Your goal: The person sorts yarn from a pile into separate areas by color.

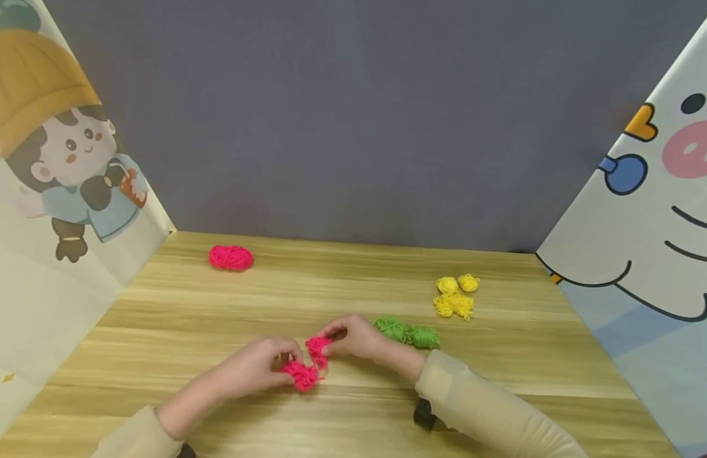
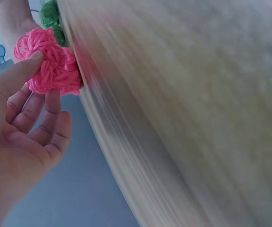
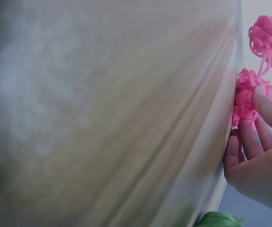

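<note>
Two small bunches of pink yarn, joined by a strand, are between the hands near the middle of the table. My left hand (image 1: 264, 366) pinches the nearer pink yarn bunch (image 1: 302, 376) between thumb and fingers; in the left wrist view this looped yarn (image 2: 55, 66) shows above the palm. My right hand (image 1: 353, 337) pinches the other pink yarn bunch (image 1: 316, 348), a little farther back and to the right. In the right wrist view, the strand (image 3: 264, 66) runs from this bunch up to the one at the left hand.
Two green yarn bundles (image 1: 423, 337) lie just beyond the right wrist. Several yellow yarn bundles (image 1: 453, 305) sit farther back on the right. A pink yarn skein (image 1: 230, 257) rests at the back left of the wooden table (image 1: 342, 280). A grey panel (image 1: 353, 127) stands behind.
</note>
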`<action>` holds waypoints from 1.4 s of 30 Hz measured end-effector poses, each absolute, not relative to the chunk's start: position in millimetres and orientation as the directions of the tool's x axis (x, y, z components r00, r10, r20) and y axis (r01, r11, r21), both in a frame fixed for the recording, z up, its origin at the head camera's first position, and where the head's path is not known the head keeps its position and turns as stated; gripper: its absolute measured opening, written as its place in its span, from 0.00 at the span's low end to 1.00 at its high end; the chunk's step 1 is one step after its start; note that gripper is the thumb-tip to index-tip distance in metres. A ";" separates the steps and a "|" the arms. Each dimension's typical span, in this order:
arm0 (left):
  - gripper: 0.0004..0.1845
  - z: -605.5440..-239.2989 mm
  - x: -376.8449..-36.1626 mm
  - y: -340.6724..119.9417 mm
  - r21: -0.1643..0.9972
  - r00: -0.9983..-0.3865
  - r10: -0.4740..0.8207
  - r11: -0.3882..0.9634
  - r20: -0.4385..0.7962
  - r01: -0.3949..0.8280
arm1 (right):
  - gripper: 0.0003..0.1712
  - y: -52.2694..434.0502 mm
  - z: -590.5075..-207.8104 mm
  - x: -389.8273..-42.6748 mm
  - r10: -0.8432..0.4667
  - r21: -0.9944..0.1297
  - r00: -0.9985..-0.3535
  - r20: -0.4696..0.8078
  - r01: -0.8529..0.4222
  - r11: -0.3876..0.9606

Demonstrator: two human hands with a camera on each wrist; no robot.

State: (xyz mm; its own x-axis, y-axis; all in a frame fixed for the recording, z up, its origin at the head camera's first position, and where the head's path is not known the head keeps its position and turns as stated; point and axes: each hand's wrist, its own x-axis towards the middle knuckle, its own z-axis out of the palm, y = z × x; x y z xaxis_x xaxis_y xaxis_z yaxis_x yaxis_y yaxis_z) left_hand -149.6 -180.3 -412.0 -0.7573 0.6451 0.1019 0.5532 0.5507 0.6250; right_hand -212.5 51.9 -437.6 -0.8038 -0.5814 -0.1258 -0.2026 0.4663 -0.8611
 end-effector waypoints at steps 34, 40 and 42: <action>0.12 -414.1 -157.0 -167.2 0.607 -0.772 0.635 0.601 0.032 0.520 | 0.14 50.4 -433.7 -210.1 -0.570 -0.869 -0.810 -0.139 -0.176 0.462; 0.12 -411.9 -157.1 -167.9 0.616 -0.772 0.636 0.601 0.019 0.509 | 0.14 50.4 -431.1 -210.3 -0.565 -0.868 -0.812 -0.145 -0.170 0.467; 0.12 -409.5 -157.3 -168.4 0.628 -0.776 0.631 0.599 0.013 0.497 | 0.15 50.8 -429.7 -210.6 -0.563 -0.869 -0.812 -0.152 -0.162 0.468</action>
State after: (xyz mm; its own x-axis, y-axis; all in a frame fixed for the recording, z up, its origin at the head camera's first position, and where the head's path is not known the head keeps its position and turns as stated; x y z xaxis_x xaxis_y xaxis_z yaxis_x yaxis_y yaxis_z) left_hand -157.3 -168.4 -409.5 -0.7760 0.6306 0.0128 0.4972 0.5991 0.6276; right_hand -210.6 50.8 -429.7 -0.8122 -0.5634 -0.1517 -0.1625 0.4681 -0.8686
